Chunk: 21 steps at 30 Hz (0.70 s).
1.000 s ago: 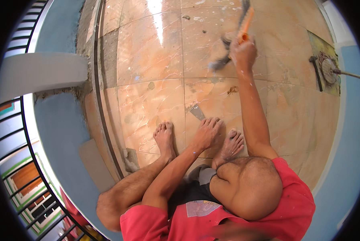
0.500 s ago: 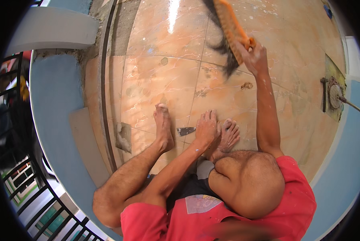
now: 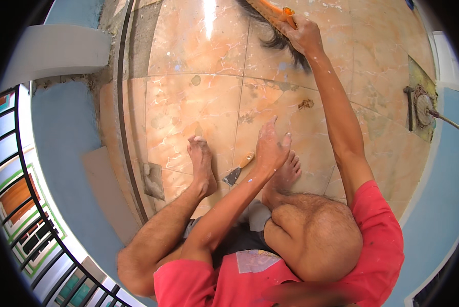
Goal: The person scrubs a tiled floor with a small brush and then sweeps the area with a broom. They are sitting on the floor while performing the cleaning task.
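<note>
My right hand (image 3: 307, 37) is closed round the end of an orange broom head (image 3: 268, 14) with long black bristles, out at the top of the view. No stick shows on it, and its bristles lie against the tiled floor (image 3: 198, 97). My left hand (image 3: 272, 148) is open, fingers stretched forward, close above the tiles near my right foot. Just left of it a putty knife (image 3: 234, 175) lies on the floor, its wooden handle pointing toward that hand and its grey blade toward me.
A dark metal track (image 3: 120, 87) runs along the left of the floor, beside a blue wall (image 3: 65, 133) and a black railing (image 3: 40, 215). On the right, a round fitting (image 3: 423, 108) with a rod stands by the wall. A brown clump (image 3: 305, 104) lies mid-floor.
My left hand has lifted off the putty knife and opened, uncovering its handle. My right hand has moved a little up and left with the broom head.
</note>
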Available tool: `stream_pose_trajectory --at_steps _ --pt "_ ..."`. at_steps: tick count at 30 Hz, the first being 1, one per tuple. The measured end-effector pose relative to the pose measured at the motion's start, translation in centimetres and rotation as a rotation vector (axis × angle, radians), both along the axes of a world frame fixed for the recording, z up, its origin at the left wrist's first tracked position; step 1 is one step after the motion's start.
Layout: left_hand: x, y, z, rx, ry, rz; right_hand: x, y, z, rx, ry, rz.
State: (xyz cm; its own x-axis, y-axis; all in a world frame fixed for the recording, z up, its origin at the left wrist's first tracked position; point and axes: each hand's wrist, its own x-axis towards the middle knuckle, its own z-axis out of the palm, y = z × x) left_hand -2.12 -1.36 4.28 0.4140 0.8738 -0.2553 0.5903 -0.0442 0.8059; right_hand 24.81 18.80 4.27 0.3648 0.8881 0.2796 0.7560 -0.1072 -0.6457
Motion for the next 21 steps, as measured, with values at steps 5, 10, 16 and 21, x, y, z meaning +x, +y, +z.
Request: stream_pose_trajectory --at_steps 5,10,16,21 --pt "-1.5 0.7 -0.2 0.026 0.013 -0.03 -6.5 -6.9 2.5 -0.136 0.092 0.452" --pt "-0.5 1.2 -1.0 -0.015 0.019 -0.189 -7.2 -4.9 -5.5 -0.408 -0.005 0.26" --pt "-2.3 7.0 4.5 0.119 0.139 -0.505 -7.7 2.6 2.5 -0.104 0.057 -0.042" --pt "-7.3 10.2 7.8 0.059 0.397 -0.778 -20.9 -0.7 2.4 -0.32 0.065 0.727"
